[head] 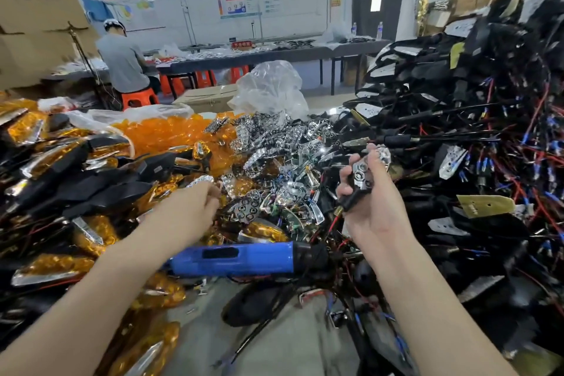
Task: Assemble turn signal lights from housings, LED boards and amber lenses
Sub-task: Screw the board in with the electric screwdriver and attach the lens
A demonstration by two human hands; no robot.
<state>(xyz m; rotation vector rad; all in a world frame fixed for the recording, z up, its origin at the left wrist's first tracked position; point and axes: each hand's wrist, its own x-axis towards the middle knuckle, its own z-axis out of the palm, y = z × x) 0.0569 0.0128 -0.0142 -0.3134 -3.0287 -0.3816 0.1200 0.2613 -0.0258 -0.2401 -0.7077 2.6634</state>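
Reaching with the left hand point(195, 204) into a heap of chrome pieces point(274, 156) and amber lenses point(164, 134), a worker holds a part-built turn signal up in the right hand point(375, 207). That hand's fingers and thumb are curled round a black housing point(354, 198), stalk pointing down, with a shiny studded insert seated in its face. The left hand's fingers bend down among the loose parts; blur makes it impossible to tell whether they hold anything.

A blue power screwdriver point(238, 256) lies between the forearms. Finished lights point(91, 174) are stacked to the left and wired housings point(473, 146) tower to the right.

The step appears to be fetching a lens for the held housing. It would go best if a single lens is lifted clear of its neighbours and its taper matched to the housing before pressing. The housing should stay face-up so the insert does not slip, with the red wires kept out of the seam.
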